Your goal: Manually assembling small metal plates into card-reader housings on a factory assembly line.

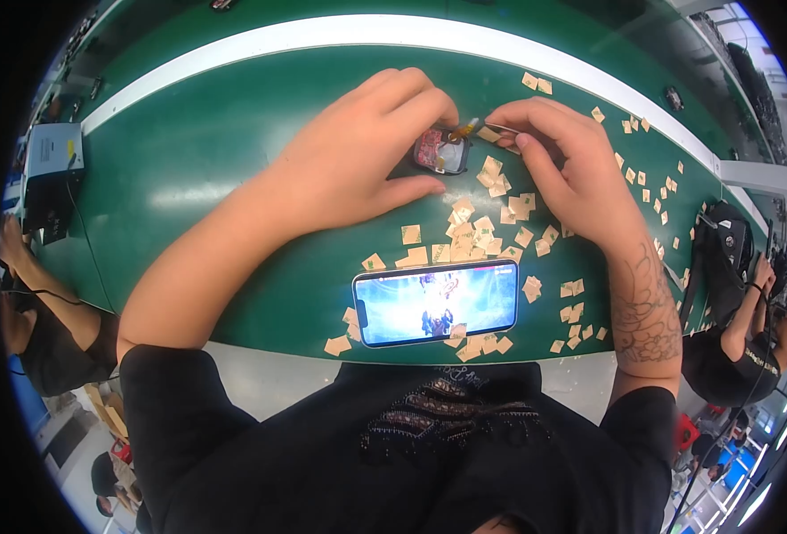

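Observation:
A small dark-cased electronic device (pixel 443 153) lies on the green table, its inside showing pink and silvery parts and a yellow-orange flex strip at the upper right. My left hand (pixel 371 133) curls around it, fingertips at its upper edge and thumb near its lower left. Beside the device, my right hand (pixel 564 147) pinches a thin, slender tool that looks like tweezers (pixel 503 130), partly hidden by the fingers. Close to its tip is a tan adhesive square (pixel 488 134). Many similar loose squares (pixel 473 236) are scattered below and right of the device.
A lit phone (pixel 438 304) lies in front of me near the table edge. At the left stands a grey-and-black box (pixel 53 173) with a cable. A black bag (pixel 724 245) rests at the right. Other people sit on both sides; a white rail (pixel 367 31) borders the far edge.

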`<state>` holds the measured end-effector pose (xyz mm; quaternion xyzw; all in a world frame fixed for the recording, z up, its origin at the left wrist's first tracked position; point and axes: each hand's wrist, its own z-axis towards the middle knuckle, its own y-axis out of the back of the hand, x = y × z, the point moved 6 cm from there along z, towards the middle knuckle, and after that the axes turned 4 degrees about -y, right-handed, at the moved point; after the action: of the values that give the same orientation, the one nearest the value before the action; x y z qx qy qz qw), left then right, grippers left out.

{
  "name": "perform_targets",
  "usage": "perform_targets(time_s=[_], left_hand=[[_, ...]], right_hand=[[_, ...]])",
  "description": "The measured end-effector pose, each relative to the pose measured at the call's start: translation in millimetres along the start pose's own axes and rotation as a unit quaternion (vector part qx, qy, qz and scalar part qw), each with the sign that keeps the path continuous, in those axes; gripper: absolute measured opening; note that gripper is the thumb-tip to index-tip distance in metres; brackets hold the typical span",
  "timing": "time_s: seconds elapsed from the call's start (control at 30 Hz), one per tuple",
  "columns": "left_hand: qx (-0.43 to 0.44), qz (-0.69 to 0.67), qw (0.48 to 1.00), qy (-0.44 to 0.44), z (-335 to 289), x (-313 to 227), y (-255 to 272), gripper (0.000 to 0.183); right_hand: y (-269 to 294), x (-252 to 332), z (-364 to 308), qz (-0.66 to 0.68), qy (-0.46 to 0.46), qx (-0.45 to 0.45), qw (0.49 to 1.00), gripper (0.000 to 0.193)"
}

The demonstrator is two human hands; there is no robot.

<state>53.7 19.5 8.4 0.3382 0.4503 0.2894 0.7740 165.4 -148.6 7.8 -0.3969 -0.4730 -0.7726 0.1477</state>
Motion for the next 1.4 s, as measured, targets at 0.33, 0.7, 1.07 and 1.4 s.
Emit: perform_targets(time_s=[0.33, 0.7, 1.07, 1.4], left_hand=[[0.045, -0.076, 0.996, 0.007, -0.1, 0.7, -3.3, 0.034], [0.031, -0.027, 0.999, -0.02, 1.7, -5.1, -5.4, 0.026], [0.037, -0.013, 0.999, 0.021, 1.0, -1.7, -5.6, 0.035], [0.051, -0.038, 0.998, -0.026, 1.4, -0.7, -1.8, 0.035]], right_hand=[[14.3, -7.9, 2.5, -0.193, -0.062, 0.006, 0.979, 0.02], [-18.4, 1.9, 8.0, 0.038, -0.109, -0.002, 0.993, 0.019], [-18.4, 5.4, 4.6, 0.062, -0.144, 0.047, 0.987, 0.009], [-7.5, 4.8, -1.9, 0.094, -0.102, 0.117, 0.983, 0.016]])
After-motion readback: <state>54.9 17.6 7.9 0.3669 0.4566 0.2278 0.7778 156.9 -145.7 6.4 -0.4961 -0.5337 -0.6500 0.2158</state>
